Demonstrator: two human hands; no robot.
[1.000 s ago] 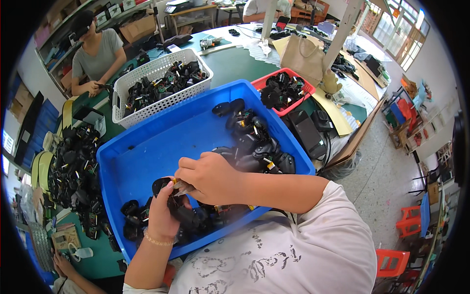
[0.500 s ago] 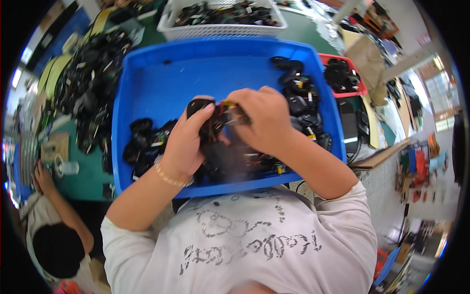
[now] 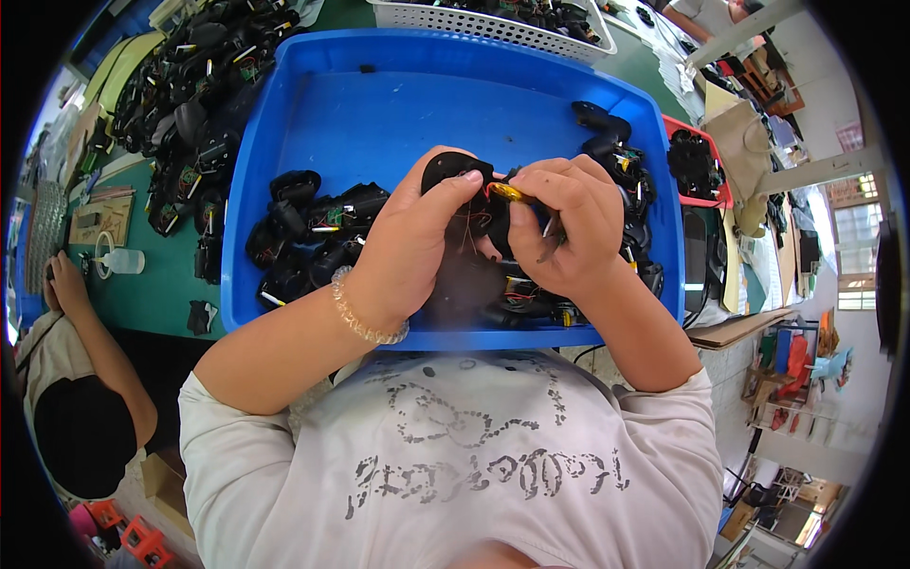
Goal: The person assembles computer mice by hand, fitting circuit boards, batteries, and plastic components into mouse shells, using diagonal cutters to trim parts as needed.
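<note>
My left hand (image 3: 409,237) is closed round a black plastic shell (image 3: 457,167), with its thumb on the top edge. Thin red wires run loosely across the shell. Between the thumb and fingertips of my right hand (image 3: 586,223) is a small yellow-wrapped part (image 3: 507,192), close beside the shell. Something dark lies under the curled fingers of that hand, too hidden to name. Both hands are above a blue bin (image 3: 427,114). Black controller-like housings (image 3: 351,204) with wires and white tabs lie along its left, right and near sides. A blur hides what is just below my hands.
A heap of similar black parts (image 3: 194,123) covers the green table on the left. Behind the bin stands a white basket (image 3: 474,19) of parts, with a red tray (image 3: 724,194) to the right. At the far left, another person's hand (image 3: 66,284) rests near a clear bottle (image 3: 126,261).
The view has shifted, so the bin sits higher in it. My right hand has turned, and the yellow part now shows plainly at its fingertips. My left hand still holds the shell.
</note>
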